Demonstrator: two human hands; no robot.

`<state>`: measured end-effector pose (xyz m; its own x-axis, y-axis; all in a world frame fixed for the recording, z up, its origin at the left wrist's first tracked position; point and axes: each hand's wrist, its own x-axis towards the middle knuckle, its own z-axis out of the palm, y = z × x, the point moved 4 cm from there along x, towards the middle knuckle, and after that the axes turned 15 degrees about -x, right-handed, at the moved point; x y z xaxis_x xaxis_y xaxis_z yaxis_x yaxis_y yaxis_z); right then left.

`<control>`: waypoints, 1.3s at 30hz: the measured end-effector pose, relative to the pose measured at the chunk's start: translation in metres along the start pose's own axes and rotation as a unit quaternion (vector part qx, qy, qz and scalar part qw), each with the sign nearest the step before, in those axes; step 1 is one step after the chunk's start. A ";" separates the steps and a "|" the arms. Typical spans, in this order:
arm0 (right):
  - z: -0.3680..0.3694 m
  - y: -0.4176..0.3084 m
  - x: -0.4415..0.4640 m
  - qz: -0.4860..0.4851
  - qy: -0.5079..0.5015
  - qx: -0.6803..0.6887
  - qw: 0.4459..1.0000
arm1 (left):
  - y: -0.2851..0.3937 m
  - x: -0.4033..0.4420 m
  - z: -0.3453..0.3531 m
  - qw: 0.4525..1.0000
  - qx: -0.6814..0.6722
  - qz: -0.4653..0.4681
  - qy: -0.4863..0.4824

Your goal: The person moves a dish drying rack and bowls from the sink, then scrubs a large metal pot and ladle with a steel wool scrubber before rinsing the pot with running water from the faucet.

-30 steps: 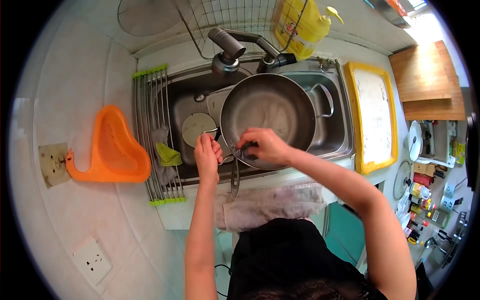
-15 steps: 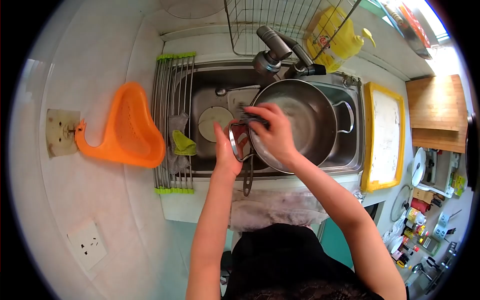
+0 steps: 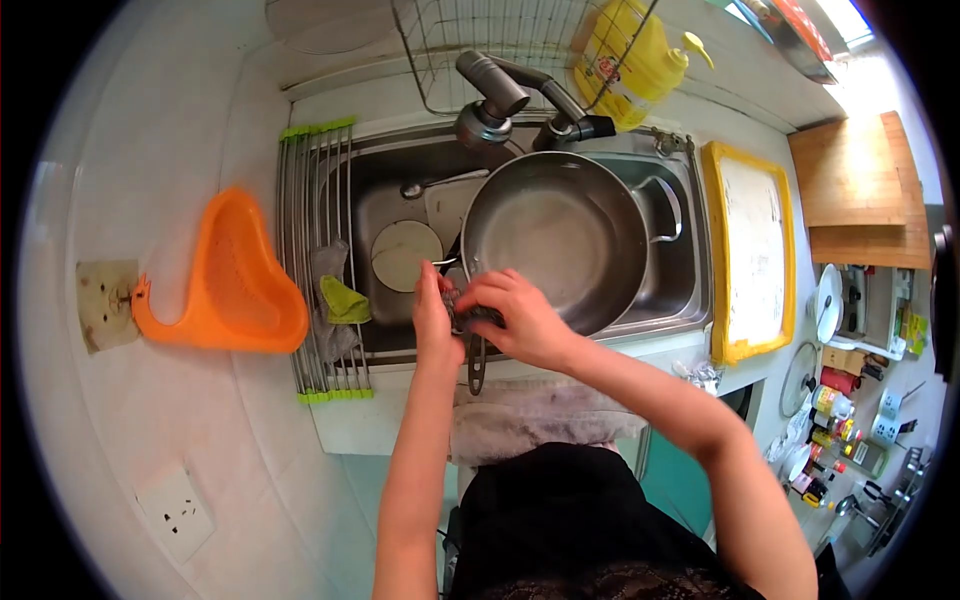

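Note:
A large stainless steel pot [image 3: 560,240] rests across the sink, tilted slightly, with a loop handle [image 3: 665,205] on its right side. At the pot's left side my left hand [image 3: 435,320] is closed around the near loop handle, which is mostly hidden. My right hand [image 3: 520,318] pinches a dark steel wool scrubber [image 3: 468,316] and presses it against that handle, close to my left fingers. Below the hands, a dark utensil handle with a hole [image 3: 477,368] sticks out over the sink's front edge.
In the sink [image 3: 375,185] lie a pale round disc [image 3: 405,255] and a spoon [image 3: 445,183]. A roll-up rack [image 3: 300,290] with a green cloth [image 3: 345,300] spans its left end. The faucet [image 3: 495,90], a yellow bottle [image 3: 630,65] and an orange strainer basket [image 3: 235,290] stand around it.
My right hand has moved the scrubber down and slightly left, from the handle's upper part to its lower end. The view has shifted, so the pot and sink appear further left.

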<state>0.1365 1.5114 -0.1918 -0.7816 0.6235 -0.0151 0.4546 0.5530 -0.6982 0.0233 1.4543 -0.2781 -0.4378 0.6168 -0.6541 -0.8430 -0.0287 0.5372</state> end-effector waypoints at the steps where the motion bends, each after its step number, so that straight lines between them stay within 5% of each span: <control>1: -0.007 0.006 -0.010 -0.012 -0.004 0.043 0.999 | 0.001 -0.006 0.009 1.000 -0.020 -0.017 -0.013; 2: -0.018 0.017 -0.013 0.006 -0.008 0.080 0.997 | 0.004 -0.012 0.012 0.999 -0.017 -0.023 -0.016; 7: -0.026 0.130 0.023 0.143 0.118 -0.155 0.970 | 0.011 -0.036 0.016 1.000 -0.020 -0.009 -0.007; 9: 0.010 0.152 0.038 0.187 0.210 -0.335 0.899 | 0.008 -0.036 0.018 0.999 -0.032 -0.011 -0.018; 11: 0.042 0.131 0.037 0.008 0.100 -0.308 0.946 | 0.007 -0.036 0.022 0.999 -0.022 -0.009 -0.032; 12: 0.046 0.114 0.034 -0.002 0.008 -0.298 0.954 | 0.007 -0.037 0.024 0.999 -0.022 0.000 -0.048; 15: 0.036 0.101 0.035 0.092 0.051 -0.128 0.986 | 0.008 -0.039 0.027 0.999 -0.020 -0.007 -0.039; 16: 0.028 0.101 0.036 0.277 0.012 0.176 0.945 | 0.007 -0.040 0.028 0.999 -0.029 -0.013 -0.040; 17: 0.031 0.093 0.031 0.427 -0.029 0.457 0.780 | 0.007 -0.042 0.031 0.999 -0.029 -0.009 -0.038; 18: 0.027 0.081 0.031 0.428 -0.030 0.457 0.779 | 0.006 -0.044 0.034 0.999 -0.029 -0.009 -0.037; 22: 0.014 0.052 0.013 0.283 -0.149 0.196 0.927 | 0.001 -0.056 0.047 0.999 -0.023 0.030 0.002; 24: 0.004 0.053 -0.028 0.187 -0.208 0.092 0.956 | 0.002 -0.057 0.048 0.998 -0.030 0.054 0.013; 26: -0.018 0.074 -0.061 0.065 -0.313 -0.045 0.946 | 0.006 -0.056 0.048 0.995 -0.040 0.092 -0.009; 28: -0.035 0.120 -0.073 0.040 -0.462 -0.158 0.872 | 0.003 -0.062 0.050 0.996 -0.053 0.076 -0.010; 30: -0.040 0.163 -0.067 -0.073 -0.450 -0.492 0.742 | -0.003 -0.065 0.054 0.999 -0.031 0.036 -0.024; 34: -0.038 0.164 -0.057 -0.065 -0.327 -0.579 0.744 | -0.002 -0.063 0.045 0.999 -0.045 0.023 -0.009; 36: -0.005 0.155 -0.078 0.033 -0.397 -0.356 0.845 | -0.001 -0.063 0.043 0.999 -0.042 0.018 -0.017; 39: 0.035 0.118 -0.076 -0.019 -0.234 -0.208 0.950 | -0.005 -0.066 0.040 0.999 -0.043 -0.015 -0.019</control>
<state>0.2344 1.5100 -0.2983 -0.8612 0.3389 -0.3789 0.4752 0.8015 -0.3630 0.0690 1.4456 -0.2160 -0.4018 0.6475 -0.6475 -0.8796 -0.0763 0.4695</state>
